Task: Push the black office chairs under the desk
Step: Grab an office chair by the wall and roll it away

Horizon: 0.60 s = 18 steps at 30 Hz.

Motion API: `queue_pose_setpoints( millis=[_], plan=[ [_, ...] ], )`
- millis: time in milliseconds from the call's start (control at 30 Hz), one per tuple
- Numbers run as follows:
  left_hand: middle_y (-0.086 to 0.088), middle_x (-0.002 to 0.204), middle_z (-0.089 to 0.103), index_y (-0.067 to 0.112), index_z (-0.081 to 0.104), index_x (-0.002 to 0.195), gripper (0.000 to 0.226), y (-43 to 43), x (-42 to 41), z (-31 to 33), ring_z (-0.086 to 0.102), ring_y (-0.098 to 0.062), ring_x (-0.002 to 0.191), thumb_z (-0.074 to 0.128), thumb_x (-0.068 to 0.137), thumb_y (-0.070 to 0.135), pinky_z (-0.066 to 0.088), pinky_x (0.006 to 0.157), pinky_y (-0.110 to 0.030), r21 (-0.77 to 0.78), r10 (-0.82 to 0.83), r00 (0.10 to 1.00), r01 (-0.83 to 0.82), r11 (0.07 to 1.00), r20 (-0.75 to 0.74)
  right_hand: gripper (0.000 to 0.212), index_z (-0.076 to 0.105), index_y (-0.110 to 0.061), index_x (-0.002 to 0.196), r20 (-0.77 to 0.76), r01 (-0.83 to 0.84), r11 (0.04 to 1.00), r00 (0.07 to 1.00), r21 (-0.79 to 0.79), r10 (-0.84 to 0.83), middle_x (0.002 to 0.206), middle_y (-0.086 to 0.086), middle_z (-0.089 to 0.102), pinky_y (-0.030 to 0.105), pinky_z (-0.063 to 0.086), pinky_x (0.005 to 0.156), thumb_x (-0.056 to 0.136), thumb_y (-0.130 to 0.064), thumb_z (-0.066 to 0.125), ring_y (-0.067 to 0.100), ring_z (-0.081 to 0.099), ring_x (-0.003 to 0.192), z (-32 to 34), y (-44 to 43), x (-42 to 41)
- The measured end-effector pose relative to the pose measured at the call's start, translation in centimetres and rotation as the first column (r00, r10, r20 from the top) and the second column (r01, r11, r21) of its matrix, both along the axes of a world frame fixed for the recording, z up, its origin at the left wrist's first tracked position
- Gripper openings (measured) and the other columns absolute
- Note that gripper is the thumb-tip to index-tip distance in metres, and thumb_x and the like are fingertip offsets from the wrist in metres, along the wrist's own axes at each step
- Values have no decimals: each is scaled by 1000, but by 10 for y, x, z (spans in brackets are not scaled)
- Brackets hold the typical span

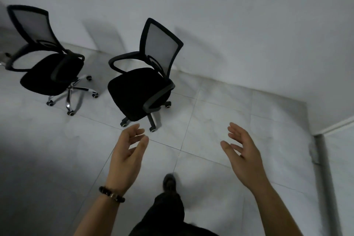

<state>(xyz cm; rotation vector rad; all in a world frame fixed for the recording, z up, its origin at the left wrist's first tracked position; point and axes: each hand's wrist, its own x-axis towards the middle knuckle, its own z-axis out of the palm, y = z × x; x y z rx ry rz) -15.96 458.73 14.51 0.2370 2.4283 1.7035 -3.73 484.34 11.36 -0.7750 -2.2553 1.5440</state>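
Two black office chairs with mesh backs stand on the tiled floor near a white wall. The nearer chair is just ahead of me, its seat facing down-left. The farther chair stands to the left on a chrome wheeled base. My left hand, with a bead bracelet on the wrist, is raised with fingers apart just below the nearer chair's front wheels, not touching it. My right hand is raised further right, fingers spread, holding nothing. No desk is in view.
Light grey floor tiles stretch between me and the white wall. A grey vertical post stands at the right by a wall corner. My leg and dark shoe step forward at the bottom centre.
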Motion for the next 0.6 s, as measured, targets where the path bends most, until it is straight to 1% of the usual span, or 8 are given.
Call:
queue_pose_setpoints(
  millis=[133, 233, 267, 333, 400, 500, 600],
  plan=[
    [9, 117, 60, 25, 50, 123, 32, 64, -108, -41, 57, -7, 107, 56, 91, 22, 51, 86, -34, 6, 86, 995, -87, 996, 46, 53, 47, -27, 139, 27, -54, 998, 998, 35, 53, 133, -19, 55, 15, 45, 91, 91, -18, 66, -5, 52, 118, -30, 75, -123],
    [7, 114, 61, 24, 51, 123, 33, 116, -195, -58, 59, -7, 105, 58, 91, 18, 52, 88, -36, 32, 103, 990, -107, 994, 92, 53, 46, -28, 140, 47, -56, 996, 997, 64, 53, 134, -17, 54, 10, 44, 88, 92, -20, 66, -7, 52, 118, -35, 129, -213],
    [6, 113, 61, 23, 52, 123, 34, 135, -229, -59, 59, -6, 104, 58, 91, 17, 53, 89, -35, 37, 99, 989, -104, 994, 106, 53, 45, -30, 140, 55, -54, 996, 997, 70, 50, 135, -17, 54, 9, 43, 87, 92, -20, 66, -8, 51, 118, -32, 149, -244],
    [5, 114, 61, 23, 51, 124, 35, 170, -286, -50, 60, -3, 102, 59, 90, 16, 52, 87, -28, 46, 78, 989, -85, 995, 127, 53, 44, -32, 140, 64, -46, 996, 997, 73, 41, 135, -17, 54, 10, 43, 88, 92, -21, 66, -7, 51, 118, -19, 182, -298],
    [6, 115, 61, 23, 51, 125, 37, 208, -350, -35, 59, -1, 103, 60, 90, 17, 50, 84, -22, 46, 54, 993, -59, 997, 103, 53, 44, -32, 139, 44, -23, 997, 999, 77, 19, 134, -16, 54, 11, 42, 88, 92, -22, 65, -7, 52, 118, -2, 218, -357],
    [8, 116, 60, 21, 50, 128, 39, 259, -431, -12, 58, -1, 105, 59, 91, 19, 48, 83, -18, 21, 19, 998, -21, 1000, 66, 53, 44, -31, 141, 15, -3, 998, 1000, 68, 2, 134, -17, 54, 11, 41, 87, 92, -22, 64, -8, 51, 118, 14, 259, -430],
    [8, 115, 60, 18, 49, 129, 39, 305, -509, -9, 58, 1, 104, 59, 91, 18, 48, 80, -13, 9, 19, 998, -20, 1000, 57, 52, 44, -30, 140, -2, -21, 999, 1000, 42, 21, 133, -18, 54, 14, 43, 91, 93, -22, 64, -6, 52, 119, 10, 302, -509]
  ],
)
